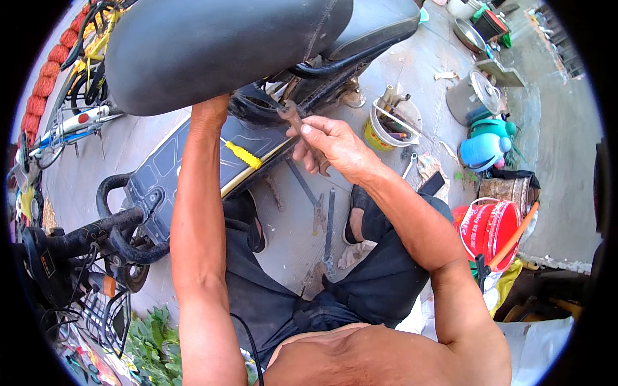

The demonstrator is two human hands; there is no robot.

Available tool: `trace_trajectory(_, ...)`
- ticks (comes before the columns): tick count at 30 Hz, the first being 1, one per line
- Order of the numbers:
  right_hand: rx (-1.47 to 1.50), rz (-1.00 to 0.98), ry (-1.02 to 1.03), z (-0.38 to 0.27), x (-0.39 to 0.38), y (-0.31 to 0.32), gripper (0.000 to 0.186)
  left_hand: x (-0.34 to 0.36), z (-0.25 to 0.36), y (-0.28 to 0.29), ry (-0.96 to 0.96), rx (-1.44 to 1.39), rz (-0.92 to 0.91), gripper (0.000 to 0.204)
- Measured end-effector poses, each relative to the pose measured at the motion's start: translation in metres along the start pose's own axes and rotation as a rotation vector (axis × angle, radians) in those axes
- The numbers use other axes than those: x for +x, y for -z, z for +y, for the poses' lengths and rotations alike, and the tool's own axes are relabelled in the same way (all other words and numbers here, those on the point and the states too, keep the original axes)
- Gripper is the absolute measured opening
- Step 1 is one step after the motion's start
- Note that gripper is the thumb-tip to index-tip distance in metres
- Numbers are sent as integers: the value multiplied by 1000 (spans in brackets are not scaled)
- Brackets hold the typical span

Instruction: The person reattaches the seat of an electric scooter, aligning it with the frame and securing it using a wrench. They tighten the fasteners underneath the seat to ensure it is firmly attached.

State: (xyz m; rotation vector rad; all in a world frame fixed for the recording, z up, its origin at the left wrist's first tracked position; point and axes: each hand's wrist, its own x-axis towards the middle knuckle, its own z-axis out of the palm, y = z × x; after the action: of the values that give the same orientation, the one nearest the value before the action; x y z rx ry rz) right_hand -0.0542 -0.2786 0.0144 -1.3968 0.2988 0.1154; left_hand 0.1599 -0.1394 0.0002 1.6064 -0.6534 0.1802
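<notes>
A black padded seat point(219, 55) of a scooter or electric bike fills the top of the view. My left hand point(211, 108) reaches under its near edge; the fingers are hidden behind the seat. My right hand point(335, 147) is closed around a rusty open-ended wrench point(291, 114), whose upper jaw points at the frame below the seat. On the dark footboard point(183, 164), beside my left forearm, lies a yellow-handled screwdriver point(243, 154). Pliers point(317, 209) and a long grey wrench point(330, 225) rest on the ground between my feet.
Right of the frame stands a white tub point(376, 134) of tools. A phone point(431, 184) lies near my right knee. Farther right are a lidded grey bucket point(465, 101), a blue jug point(479, 151) and a red bucket point(473, 228). Handlebars point(96, 225) jut in at left.
</notes>
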Motion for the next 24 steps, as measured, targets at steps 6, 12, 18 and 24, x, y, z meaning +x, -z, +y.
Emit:
trace_trajectory(6, -26, 78, 117, -16, 23, -8, 31, -1, 3, 7, -23, 102, -29, 25)
trace_trajectory(12, -9, 97, 197, -28, 46, -22, 34, -2, 8, 6, 68, 94, -79, 23)
trace_trajectory(18, -83, 157, 326, -36, 76, -41, 28, -1, 1, 8, 27, 95, -47, 25)
trace_trajectory(24, -182, 276, 380, -33, 84, -40, 20, 2, -9, 9, -49, 141, -53, 40)
